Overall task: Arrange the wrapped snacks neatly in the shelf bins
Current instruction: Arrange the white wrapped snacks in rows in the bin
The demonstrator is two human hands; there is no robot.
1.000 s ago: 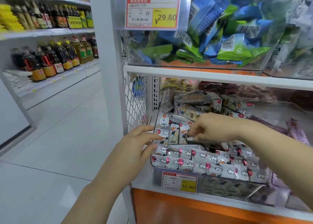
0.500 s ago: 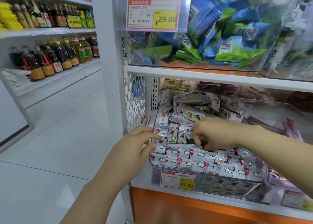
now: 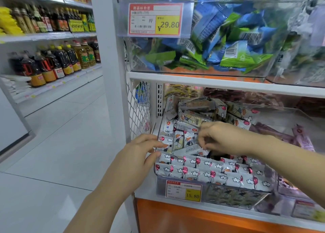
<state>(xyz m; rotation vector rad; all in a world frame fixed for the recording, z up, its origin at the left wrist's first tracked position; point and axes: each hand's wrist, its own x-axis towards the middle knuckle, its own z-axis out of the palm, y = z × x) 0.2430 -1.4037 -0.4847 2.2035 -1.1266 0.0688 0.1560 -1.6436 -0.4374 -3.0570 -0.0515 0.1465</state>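
Item: wrapped snacks, white packets printed with clouds and red balloons. They sit in a clear bin on the lower shelf.
- Front of bin: two overlapping rows lying flat, unchanged from half a second ago.
- Back of bin: loose pile of the same packets, lying at all angles.
- Right hand: stays over the middle of the bin, hardly shifted. Its curled fingers pinch the end of a tilted packet.
- Left hand: in the same place as before. Its fingers are straight and flat against the bin's left wall, the thumb below.
- Price tag on the bin front reads 15.80.

Surroundings:
- Upper bin holds blue and green packets.
- Its price tag reads 29.80.
- Oil bottles stand across the aisle.

Hard to make out:
- The packets under the right hand are hidden.
- The right fingertips' exact hold is partly covered by the knuckles.
- Both forearms are cut off by the frame.
- The neighbouring bin to the right is blurred.
- The small print on both tags is illegible.
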